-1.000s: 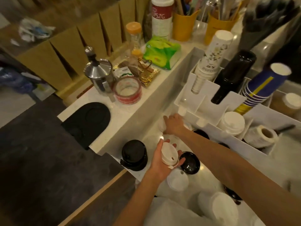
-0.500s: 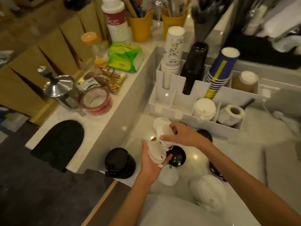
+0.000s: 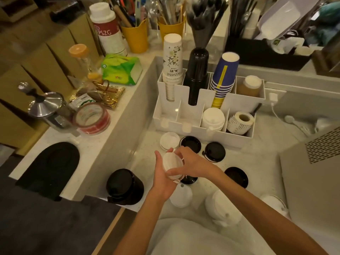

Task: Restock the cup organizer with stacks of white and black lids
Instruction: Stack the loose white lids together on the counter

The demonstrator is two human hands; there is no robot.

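A small stack of white lids (image 3: 172,165) sits between my two hands above the counter. My left hand (image 3: 161,178) cradles it from below and my right hand (image 3: 191,162) grips it from the right. The white cup organizer (image 3: 239,103) stands behind; one front slot holds a stack of white lids (image 3: 213,118), and the two left front slots look bare. Loose on the counter lie a white lid (image 3: 169,140), black lids (image 3: 190,143) (image 3: 214,151) (image 3: 236,176), a black lid stack (image 3: 123,186) and more white lids (image 3: 181,197) (image 3: 222,207).
Cup stacks (image 3: 173,59) (image 3: 196,74) (image 3: 223,78) fill the organizer's rear slots, with a label roll (image 3: 240,122) at front right. A raised ledge on the left carries a tape roll (image 3: 91,118), a steel press (image 3: 47,109) and a black mat (image 3: 49,166). A grey machine (image 3: 312,181) stands right.
My right hand has brought a white lid back from the counter near the organizer and set it onto the lids in my left hand. The camera has tilted toward the organizer.
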